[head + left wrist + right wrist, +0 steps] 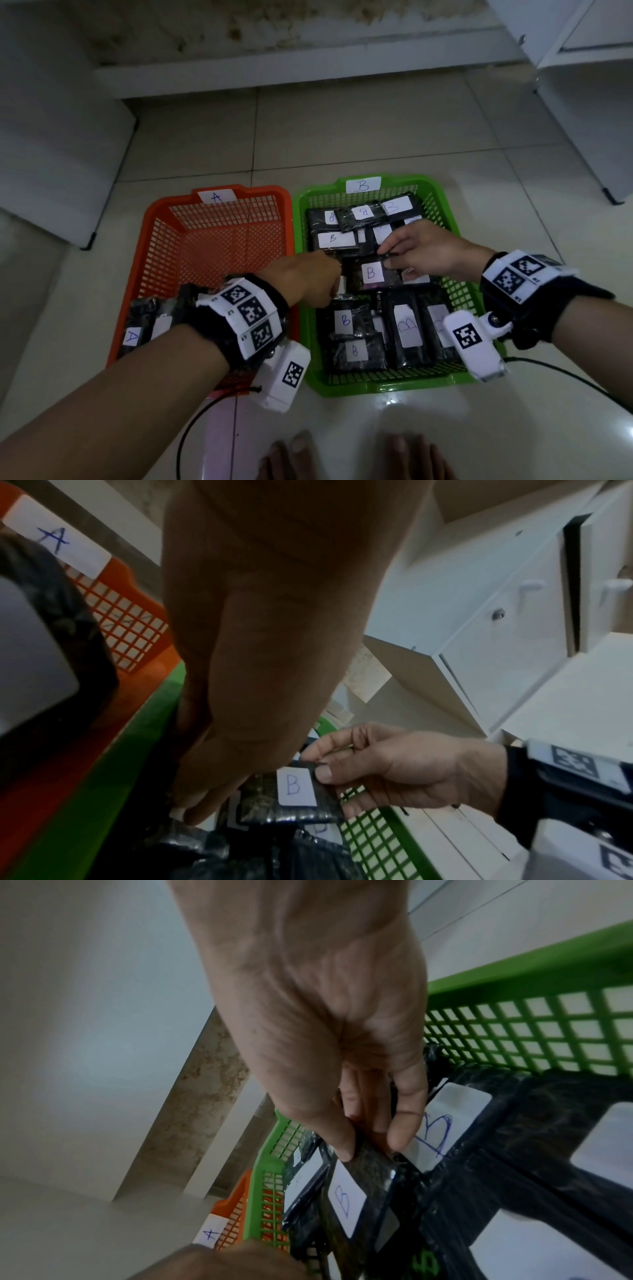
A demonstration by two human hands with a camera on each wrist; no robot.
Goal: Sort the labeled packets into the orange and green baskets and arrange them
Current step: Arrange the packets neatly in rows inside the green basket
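The green basket (376, 387), tagged B, holds several black packets with white B labels. My right hand (387, 257) pinches the right edge of one B packet (371, 274) between thumb and fingers, just above the pile in the basket's middle; the same packet (296, 788) shows in the left wrist view, and the right wrist view shows it (349, 1199) too. My left hand (308, 277) reaches across from the orange basket (260, 190), tagged A; its straight fingers (195, 813) touch the pile beside that packet's left edge. A few A packets (132, 337) lie in the orange basket's near left corner.
Both baskets stand side by side on a pale tiled floor (342, 137). White cabinets (51, 154) stand at the left and right, with a low ledge (274, 72) behind. A black cable (191, 431) runs on the floor near my toes (298, 455).
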